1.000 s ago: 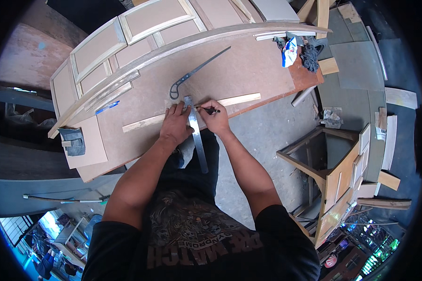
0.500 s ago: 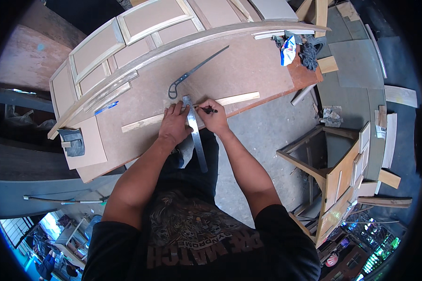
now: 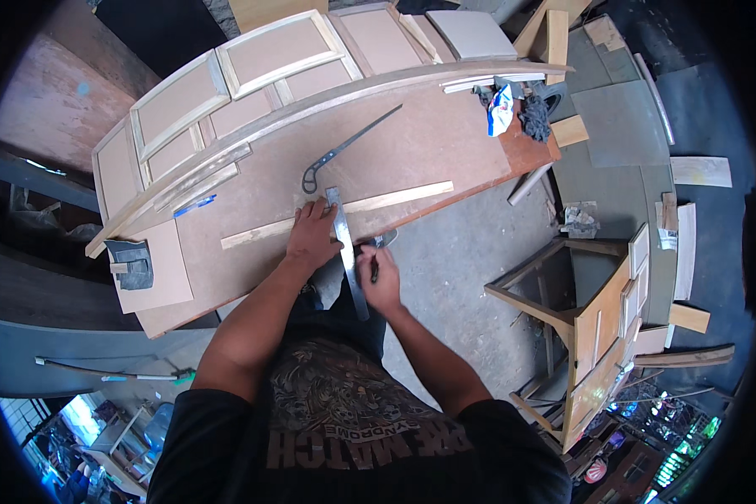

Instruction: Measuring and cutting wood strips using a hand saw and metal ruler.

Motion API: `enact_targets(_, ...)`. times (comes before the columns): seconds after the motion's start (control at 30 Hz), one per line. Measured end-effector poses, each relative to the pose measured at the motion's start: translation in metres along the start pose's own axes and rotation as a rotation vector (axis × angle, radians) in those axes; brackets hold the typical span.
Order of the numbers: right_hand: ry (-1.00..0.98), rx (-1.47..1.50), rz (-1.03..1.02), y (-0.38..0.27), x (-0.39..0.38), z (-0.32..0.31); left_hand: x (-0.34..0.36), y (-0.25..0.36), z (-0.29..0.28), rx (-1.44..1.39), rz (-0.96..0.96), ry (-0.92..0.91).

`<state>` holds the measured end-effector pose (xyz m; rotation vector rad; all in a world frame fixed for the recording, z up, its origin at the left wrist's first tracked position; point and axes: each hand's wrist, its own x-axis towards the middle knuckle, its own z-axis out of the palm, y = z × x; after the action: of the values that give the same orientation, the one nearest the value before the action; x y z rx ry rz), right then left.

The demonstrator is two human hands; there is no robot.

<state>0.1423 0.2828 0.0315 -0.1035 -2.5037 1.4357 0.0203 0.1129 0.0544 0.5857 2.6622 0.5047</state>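
Observation:
My left hand (image 3: 312,233) presses down on a narrow wooden strip (image 3: 403,196) lying across the brown tabletop (image 3: 227,277). Its fingers are spread out, and the thumb touches the edge of a steel ruler (image 3: 347,244). The ruler crosses over the strip and sticks out past the table's near edge toward my body. To the right of the ruler's lower part, off the table edge, my right hand (image 3: 381,281) is closed around a dark pen (image 3: 375,270). Beyond my hands lies a handsaw (image 3: 312,175) with a dark looped handle and narrow blade.
A long wooden rail (image 3: 311,103) and framed panels (image 3: 277,52) run along the far side. At the table's right end are a blue-and-white packet (image 3: 501,111) and a dark cloth (image 3: 535,119). A blue pen (image 3: 195,206) lies left. A wooden frame (image 3: 575,323) stands on the floor right.
My right hand has drawn back from the wooden strip toward my body, still gripping the pen. My left hand stays on the strip beside the ruler. The whole view has shifted slightly.

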Motion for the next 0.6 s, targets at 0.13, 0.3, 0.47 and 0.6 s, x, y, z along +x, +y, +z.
enact_targets(0.13, -0.142, -0.073, 0.379, -0.019, -0.033, 0.009, -0.005, -0.003, 0.005, -0.008, 0.031, 0.054)
enact_targets(0.3, -0.102, -0.025, 0.501, -0.020, -0.034, 0.015, -0.011, -0.012, 0.002, -0.137, 0.090, 0.135)
enact_targets(0.47, 0.059, 0.039, 0.357, -0.030, -0.030, -0.005, -0.017, -0.046, 0.005, -0.157, 0.115, 0.272)
enact_targets(0.6, 0.216, 0.111, 0.328, -0.017, -0.029, -0.011, -0.025, -0.063, 0.002, -0.131, 0.095, 0.258)
